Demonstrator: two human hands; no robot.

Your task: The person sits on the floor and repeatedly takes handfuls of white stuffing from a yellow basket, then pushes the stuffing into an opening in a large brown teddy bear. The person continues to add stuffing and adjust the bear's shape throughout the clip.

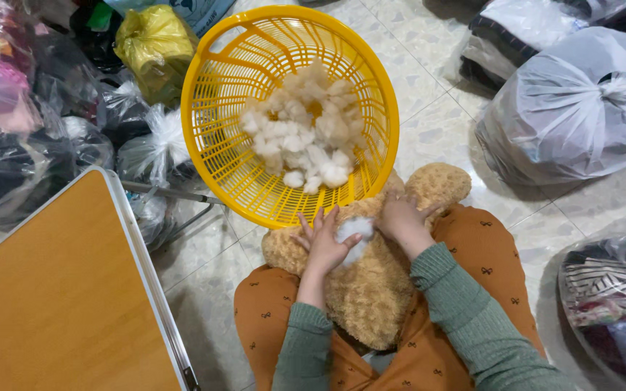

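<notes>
Nearest, a tan plush toy (371, 289) with curly, nubbly fur lies across the person's lap on orange patterned trousers (487, 246), one rounded limb reaching toward the floor tiles (436, 123). At its upper end a tuft of white stuffing (355, 230) bulges out. The left hand (324, 242) rests on the fur, its grip released, fingers spread beside the tuft. The right hand (400, 217) has its grip clenched on the plush edge next to the tuft. Just beyond, touching the toy, a yellow slatted basket (219, 116) tilts, holding loose white fluff clumps (306, 134). Farther off stand tied plastic bags (581, 108)
</notes>
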